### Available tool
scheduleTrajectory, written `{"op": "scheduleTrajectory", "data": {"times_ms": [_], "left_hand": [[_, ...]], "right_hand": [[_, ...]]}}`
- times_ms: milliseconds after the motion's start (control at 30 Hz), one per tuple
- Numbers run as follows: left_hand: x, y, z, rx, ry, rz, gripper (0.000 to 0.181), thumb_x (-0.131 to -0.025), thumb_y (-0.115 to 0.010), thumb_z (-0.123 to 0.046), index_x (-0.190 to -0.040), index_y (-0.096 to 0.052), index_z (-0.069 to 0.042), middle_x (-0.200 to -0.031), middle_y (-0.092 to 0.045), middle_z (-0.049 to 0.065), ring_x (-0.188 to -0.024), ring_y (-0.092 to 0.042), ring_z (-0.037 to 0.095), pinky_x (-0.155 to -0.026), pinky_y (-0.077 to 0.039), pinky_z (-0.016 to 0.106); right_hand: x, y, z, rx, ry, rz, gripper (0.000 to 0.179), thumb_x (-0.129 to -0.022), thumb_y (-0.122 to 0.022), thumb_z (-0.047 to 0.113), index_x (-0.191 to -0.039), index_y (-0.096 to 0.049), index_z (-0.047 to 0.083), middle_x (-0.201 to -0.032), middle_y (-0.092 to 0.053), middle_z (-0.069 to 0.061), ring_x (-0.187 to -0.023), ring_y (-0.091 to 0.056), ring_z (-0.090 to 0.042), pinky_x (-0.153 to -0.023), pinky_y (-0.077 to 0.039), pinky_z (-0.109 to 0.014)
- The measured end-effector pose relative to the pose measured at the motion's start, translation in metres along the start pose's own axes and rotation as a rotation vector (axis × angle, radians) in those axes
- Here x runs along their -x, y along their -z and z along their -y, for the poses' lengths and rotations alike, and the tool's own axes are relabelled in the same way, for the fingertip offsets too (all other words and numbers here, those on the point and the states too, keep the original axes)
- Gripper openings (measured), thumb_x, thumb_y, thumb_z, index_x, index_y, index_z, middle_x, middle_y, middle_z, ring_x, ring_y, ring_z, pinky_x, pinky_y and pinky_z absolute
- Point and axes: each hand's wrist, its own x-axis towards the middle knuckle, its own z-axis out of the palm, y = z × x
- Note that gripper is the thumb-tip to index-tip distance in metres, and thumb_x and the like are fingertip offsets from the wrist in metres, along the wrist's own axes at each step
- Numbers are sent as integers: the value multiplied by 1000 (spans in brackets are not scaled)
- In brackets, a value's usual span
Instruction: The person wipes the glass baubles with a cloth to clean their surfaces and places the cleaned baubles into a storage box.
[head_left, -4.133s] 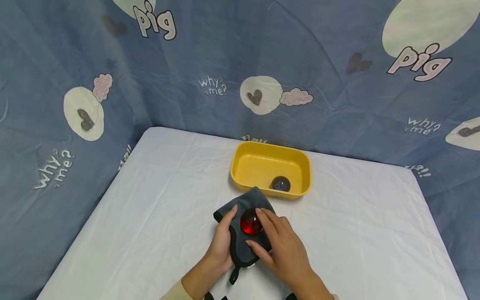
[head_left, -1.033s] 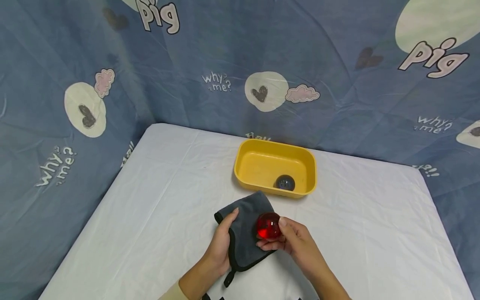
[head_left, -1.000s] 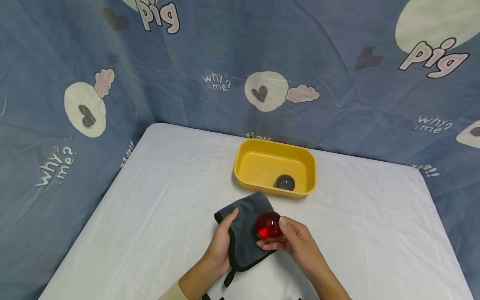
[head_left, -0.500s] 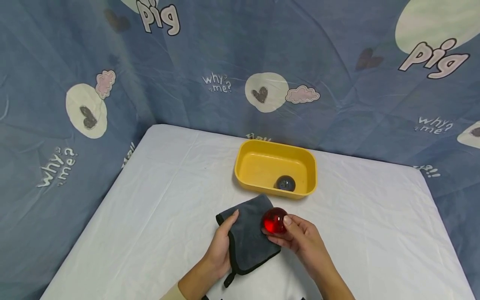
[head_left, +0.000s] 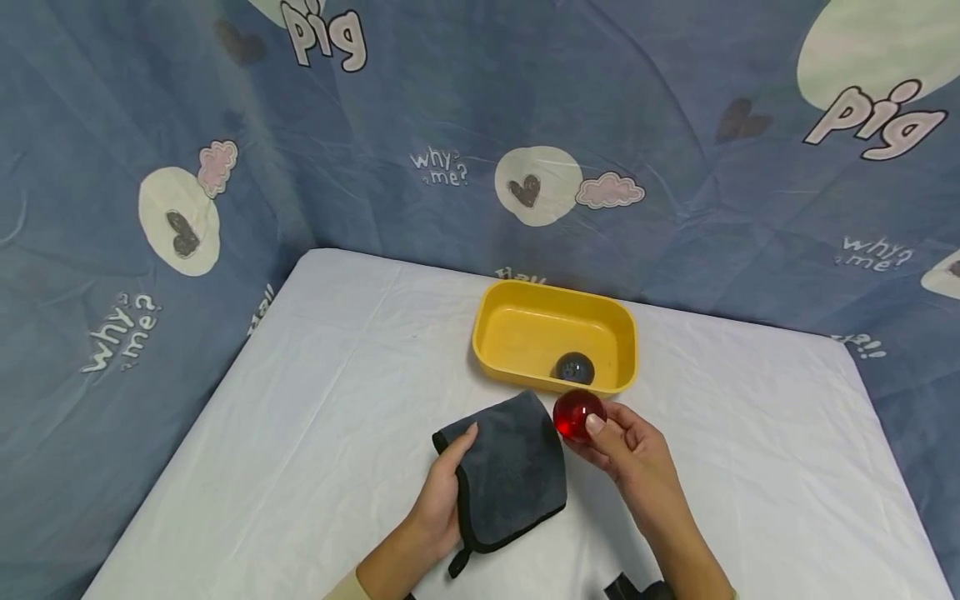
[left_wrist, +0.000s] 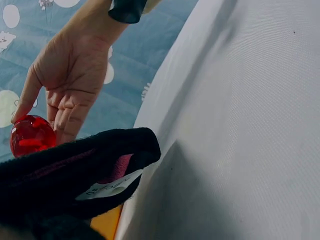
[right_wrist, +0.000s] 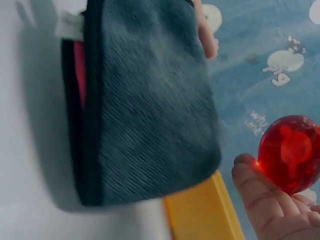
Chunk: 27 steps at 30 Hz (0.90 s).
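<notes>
My right hand (head_left: 637, 454) pinches a clear red ball (head_left: 579, 415) between thumb and fingers, just in front of the yellow tray's near wall. With its thumb on top, my left hand (head_left: 442, 496) grips a folded dark grey cloth (head_left: 513, 467) with black edging and a hanging loop. The ball sits apart from the cloth, off its upper right corner. In the left wrist view the red ball (left_wrist: 32, 136) shows beyond the cloth's dark edge, where a white tag pokes out. The right wrist view shows the ball (right_wrist: 290, 154) resting against the fingertips.
A yellow tray (head_left: 517, 374) stands behind the hands on the white-covered table (head_left: 330, 400). Inside it, near the front right, lies a dark grey ball (head_left: 574, 367). A blue printed curtain (head_left: 420, 100) rises behind and to the left.
My right hand has lifted the red ball off the cloth and moved it right and toward the tray. The left hand stays nearly in place with the cloth.
</notes>
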Motion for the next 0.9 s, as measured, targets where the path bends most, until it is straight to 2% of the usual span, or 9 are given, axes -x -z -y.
{"op": "scheduleTrajectory", "data": {"times_ms": [233,433,600,733,900], "left_hand": [[-3,1,-4,-1,2,17,79,-108,-46,-55,-166,-21,-8,-166,-35,13,-149,-40,28,-121,-34,43],[-3,3,-5,13,14,18,82,-107,-50,-56,-166,-22,-7,-167,-34,13,-149,-39,28,-120,-36,41],[2,8,-4,56,25,97,82,-108,-46,-56,-166,-18,-6,-167,-33,13,-147,-42,24,-118,-39,38],[5,12,-4,91,7,159,82,-109,-42,-57,-168,-13,-8,-169,-28,11,-147,-41,21,-120,-37,38],[7,15,-2,100,10,156,83,-109,-42,-58,-168,-12,-8,-169,-30,11,-146,-42,21,-120,-36,39]], "right_hand": [[-17,12,15,164,140,-63,54,-101,-73,30,-142,-54,0,-137,-66,-18,-110,-72,-16,-90,-58,-30],[-31,20,21,161,115,-90,62,-101,-71,40,-144,-52,0,-137,-64,-17,-109,-72,-14,-91,-58,-28],[-36,21,23,127,85,-104,64,-100,-72,41,-145,-49,0,-137,-63,-15,-109,-71,-14,-92,-57,-28],[-42,18,25,178,127,-117,61,-100,-73,37,-144,-51,1,-138,-64,-17,-108,-70,-12,-92,-57,-24],[-53,12,26,309,216,-112,58,-99,-75,31,-145,-53,2,-136,-66,-17,-112,-68,-17,-91,-55,-18]]}}
